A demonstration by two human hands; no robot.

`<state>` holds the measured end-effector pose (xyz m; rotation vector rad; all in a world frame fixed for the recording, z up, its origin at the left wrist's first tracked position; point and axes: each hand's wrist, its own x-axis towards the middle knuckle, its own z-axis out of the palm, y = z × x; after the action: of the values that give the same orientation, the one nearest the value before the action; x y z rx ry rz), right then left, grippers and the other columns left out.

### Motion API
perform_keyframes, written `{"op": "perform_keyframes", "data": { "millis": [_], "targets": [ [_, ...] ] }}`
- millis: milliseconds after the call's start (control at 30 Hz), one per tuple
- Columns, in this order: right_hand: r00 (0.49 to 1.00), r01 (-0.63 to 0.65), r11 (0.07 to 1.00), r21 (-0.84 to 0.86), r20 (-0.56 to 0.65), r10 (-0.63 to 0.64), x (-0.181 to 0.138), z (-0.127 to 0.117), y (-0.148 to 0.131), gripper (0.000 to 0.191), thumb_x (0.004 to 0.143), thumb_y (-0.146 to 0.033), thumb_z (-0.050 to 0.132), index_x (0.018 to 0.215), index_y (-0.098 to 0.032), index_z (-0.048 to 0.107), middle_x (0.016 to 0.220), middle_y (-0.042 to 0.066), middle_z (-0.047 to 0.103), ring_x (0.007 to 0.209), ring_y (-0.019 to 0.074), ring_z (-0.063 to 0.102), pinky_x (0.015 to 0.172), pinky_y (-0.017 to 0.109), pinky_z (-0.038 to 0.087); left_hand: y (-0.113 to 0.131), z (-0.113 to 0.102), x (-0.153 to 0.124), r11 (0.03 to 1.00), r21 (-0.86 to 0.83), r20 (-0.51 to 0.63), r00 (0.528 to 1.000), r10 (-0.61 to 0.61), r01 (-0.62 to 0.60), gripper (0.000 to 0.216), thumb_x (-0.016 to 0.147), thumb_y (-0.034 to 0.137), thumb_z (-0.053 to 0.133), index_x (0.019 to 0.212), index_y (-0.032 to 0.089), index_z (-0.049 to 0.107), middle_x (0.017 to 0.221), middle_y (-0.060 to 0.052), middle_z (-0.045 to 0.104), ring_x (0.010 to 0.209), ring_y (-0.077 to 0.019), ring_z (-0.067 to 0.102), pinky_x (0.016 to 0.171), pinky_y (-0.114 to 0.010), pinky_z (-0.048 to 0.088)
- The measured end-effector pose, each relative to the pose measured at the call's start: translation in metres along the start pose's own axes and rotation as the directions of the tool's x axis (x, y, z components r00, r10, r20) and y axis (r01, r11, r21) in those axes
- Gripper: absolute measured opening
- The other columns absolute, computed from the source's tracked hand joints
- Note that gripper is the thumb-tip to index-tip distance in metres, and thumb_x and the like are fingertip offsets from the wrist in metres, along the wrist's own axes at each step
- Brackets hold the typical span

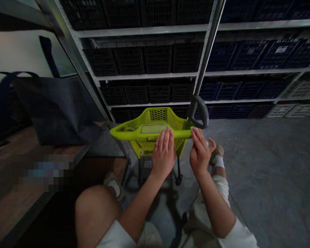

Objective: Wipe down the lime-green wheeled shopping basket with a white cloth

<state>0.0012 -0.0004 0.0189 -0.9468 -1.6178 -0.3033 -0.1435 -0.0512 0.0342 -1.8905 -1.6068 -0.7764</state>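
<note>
A small lime-green shopping cart (134,146) stands between my legs, its handle bar toward me. My left hand (164,155) lies on the handle bar right of its middle, fingers stretched out flat, next to the pale panel (154,128). At the bar's right end, my right hand (199,151) is closed on a white wipe (194,128), pressing it against the bar. Bits of white stick out past the fingertips and beside the thumb; the rest is hidden under the hand. A grey loop-shaped handle (203,112) rises just beyond my right hand.
Metal shelving (144,31) with rows of black crates (158,58) and blue crates (248,55) runs along the back. On my left is a wooden-topped table (74,151) with a dark bag (57,106) on it. Grey floor (274,172) stretches to the right.
</note>
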Motion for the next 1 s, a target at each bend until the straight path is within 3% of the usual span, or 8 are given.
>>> {"op": "perform_keyframes", "data": {
  "millis": [133,267,367,533,667,867,1000],
  "targets": [
    [1.0,-0.024,0.999,-0.03,-0.014,0.024,-0.003,0.007,-0.017,0.056,0.094,-0.007,0.037,0.144,-0.028,0.05,0.141,0.008,0.062,0.136,0.0207,0.053,0.113,0.046,0.023,0.002,0.0,0.0,1.0,0.013,-0.013,1.0,-0.002,0.002,0.065,0.095,0.018,0.048,0.154,0.003,0.025,0.158,-0.02,0.04,0.15,-0.0302,0.031,0.121,-0.048,0.033],
    [0.986,0.116,0.993,0.035,0.116,-0.119,-0.005,0.009,-0.036,0.057,0.094,-0.009,0.041,0.148,-0.026,0.044,0.142,0.008,0.062,0.137,0.0202,0.051,0.114,0.044,0.022,0.001,0.001,0.0,0.999,0.038,-0.033,0.999,-0.004,0.005,0.06,0.096,0.019,0.046,0.152,0.004,0.031,0.156,-0.02,0.043,0.148,-0.0297,0.035,0.119,-0.046,0.035],
    [0.969,0.171,0.982,0.075,0.168,-0.182,-0.004,0.005,-0.032,0.058,0.093,-0.008,0.041,0.148,-0.026,0.044,0.141,0.008,0.062,0.137,0.019,0.052,0.115,0.044,0.019,0.0,0.001,0.0,0.999,0.036,-0.028,1.0,-0.002,0.003,0.059,0.096,0.019,0.046,0.152,0.005,0.031,0.156,-0.019,0.043,0.148,-0.0293,0.035,0.12,-0.046,0.035],
    [0.996,0.061,0.998,-0.012,0.063,-0.06,0.0,0.0,-0.003,0.061,0.091,-0.005,0.035,0.146,-0.028,0.048,0.141,0.008,0.062,0.136,0.02,0.053,0.114,0.047,0.021,0.0,-0.001,0.0,1.0,0.006,0.001,1.0,0.004,-0.004,0.065,0.095,0.017,0.046,0.155,0.005,0.024,0.158,-0.019,0.039,0.15,-0.029,0.03,0.121,-0.047,0.032],
    [1.0,-0.019,0.999,-0.049,0.003,0.019,0.0,0.003,-0.005,0.059,0.092,-0.006,0.035,0.145,-0.028,0.049,0.141,0.009,0.062,0.136,0.021,0.053,0.111,0.047,0.027,0.002,-0.001,0.0,1.0,-0.002,0.003,1.0,-0.009,0.009,0.065,0.095,0.017,0.046,0.155,0.004,0.024,0.158,-0.019,0.039,0.151,-0.0297,0.03,0.121,-0.048,0.032],
    [0.982,0.125,0.991,0.045,0.135,-0.13,-0.005,0.008,-0.041,0.053,0.093,-0.008,0.039,0.143,-0.023,0.05,0.141,0.009,0.062,0.138,0.0191,0.051,0.113,0.044,0.024,0.0,0.001,-0.001,1.0,0.023,-0.028,1.0,-0.014,0.015,0.059,0.097,0.018,0.043,0.153,0.007,0.029,0.156,-0.018,0.043,0.149,-0.0281,0.034,0.12,-0.046,0.036],
    [0.981,0.13,0.99,0.05,0.138,-0.136,-0.005,0.006,-0.032,0.056,0.092,-0.006,0.038,0.144,-0.025,0.049,0.141,0.008,0.062,0.137,0.0186,0.052,0.114,0.044,0.022,-0.002,0.001,-0.001,1.0,0.015,-0.012,1.0,-0.013,0.013,0.061,0.096,0.018,0.045,0.154,0.007,0.029,0.157,-0.018,0.042,0.149,-0.028,0.033,0.121,-0.045,0.034]
  ]
}}
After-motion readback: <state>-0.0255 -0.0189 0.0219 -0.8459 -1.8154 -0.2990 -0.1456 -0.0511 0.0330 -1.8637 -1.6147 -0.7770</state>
